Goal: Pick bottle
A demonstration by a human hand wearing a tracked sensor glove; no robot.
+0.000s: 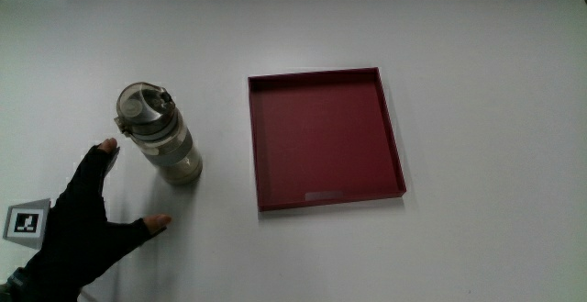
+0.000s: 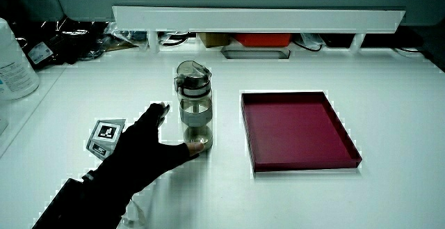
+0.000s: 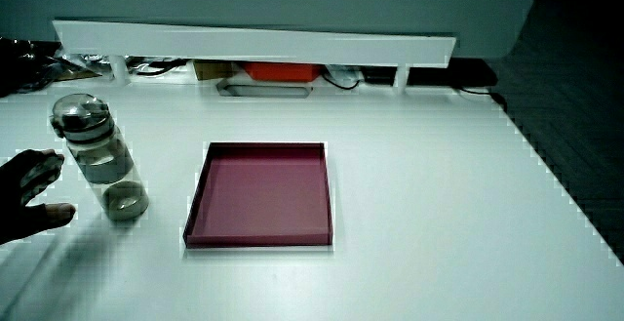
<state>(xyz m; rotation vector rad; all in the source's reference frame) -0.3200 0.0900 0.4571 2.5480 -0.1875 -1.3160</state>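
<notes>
A clear bottle [image 1: 160,137] with a grey flip lid stands upright on the white table, beside a dark red tray [image 1: 323,139]. Both side views show the bottle [image 2: 194,106] [image 3: 101,160] as well. The gloved hand [image 1: 87,219] rests close to the bottle, nearer to the person than it, fingers spread with thumb and forefinger either side of the bottle's base. It holds nothing and a small gap separates fingertips from bottle. In both side views the hand [image 2: 149,149] [image 3: 27,199] shows the same open pose.
The shallow red tray [image 2: 299,129] [image 3: 261,195] has nothing in it. A low white partition [image 2: 257,17] runs along the table's edge farthest from the person, with cables and an orange object under it. A large white bottle [image 2: 14,62] stands off the table's edge.
</notes>
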